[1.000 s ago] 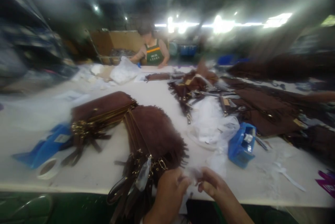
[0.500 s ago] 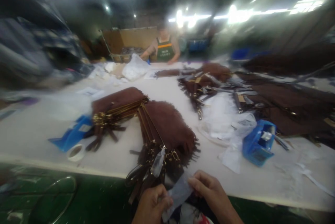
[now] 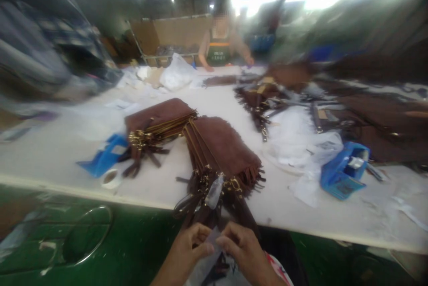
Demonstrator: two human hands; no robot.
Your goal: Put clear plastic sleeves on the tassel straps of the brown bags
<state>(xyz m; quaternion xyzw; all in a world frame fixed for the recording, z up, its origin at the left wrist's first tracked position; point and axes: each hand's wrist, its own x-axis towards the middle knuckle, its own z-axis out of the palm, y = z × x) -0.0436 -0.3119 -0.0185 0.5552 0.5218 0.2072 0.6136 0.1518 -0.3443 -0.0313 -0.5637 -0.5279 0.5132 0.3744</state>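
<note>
Low in the head view, just off the table's front edge, my left hand (image 3: 190, 250) and my right hand (image 3: 239, 248) are close together. Both pinch a small translucent plastic sheet (image 3: 205, 259), which hangs down between them. Right above my hands, dark straps (image 3: 197, 206) with gold clasps dangle over the edge from a stack of brown fringed pouches (image 3: 220, 143). One clasp there is wrapped in clear plastic (image 3: 214, 192). A second stack of brown pouches (image 3: 160, 116) lies to the left, its gold hardware facing me.
On the white table (image 3: 50, 161) are a blue box (image 3: 107, 154) and a tape roll (image 3: 111, 179) at left. Another blue box (image 3: 346, 170) stands beside white plastic bags (image 3: 294, 139) at right. Across the table is a co-worker in an apron (image 3: 219, 50). A metal hoop (image 3: 109, 228) shows below left.
My hands have drawn together, the right one moving left, and the plastic sheet is now bunched between them. The view has shifted slightly. The co-worker's arms have changed position.
</note>
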